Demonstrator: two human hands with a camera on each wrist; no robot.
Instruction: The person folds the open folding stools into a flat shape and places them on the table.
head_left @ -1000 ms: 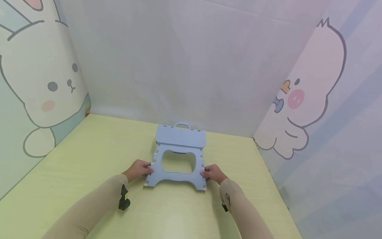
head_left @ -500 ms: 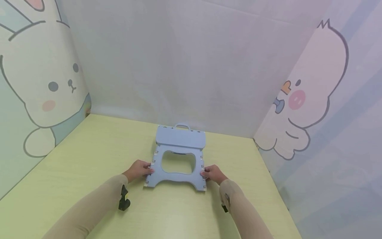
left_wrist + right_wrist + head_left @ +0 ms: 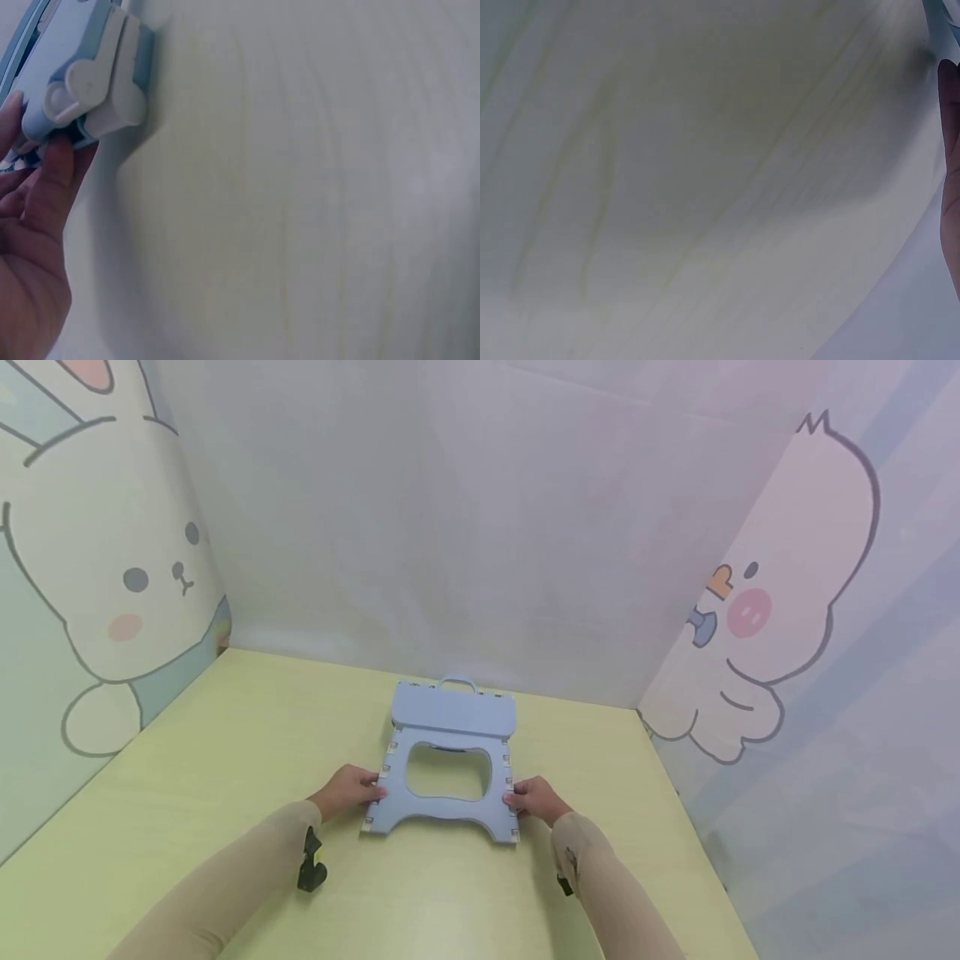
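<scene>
A light blue folding step stool (image 3: pixel 442 807) is at the middle of the table, its top panel and small carry handle toward the back wall. Its leg panel, with a wide cut-out, faces me. My left hand (image 3: pixel 350 790) grips the stool's left side edge, thumb on the front face. On the opposite edge, my right hand (image 3: pixel 538 797) grips with the thumb in front and the other fingers mostly hidden behind. In the left wrist view, the fingers (image 3: pixel 54 180) curl under the stool's white hinged corner (image 3: pixel 90 82). Only a sliver of the right hand (image 3: pixel 951 172) shows in the right wrist view.
The pale yellow table (image 3: pixel 442 893) runs back to a plain light curtain wall (image 3: pixel 450 527). Side walls carry a cartoon rabbit (image 3: pixel 112 568) on the left and a cartoon chick (image 3: pixel 780 568) on the right. A dark wrist device (image 3: pixel 311 860) hangs under the left sleeve.
The stool's top panel and handle appear slightly lower in the head view, with the whole scene shifted down a little. Both hands keep their hold on the side edges.
</scene>
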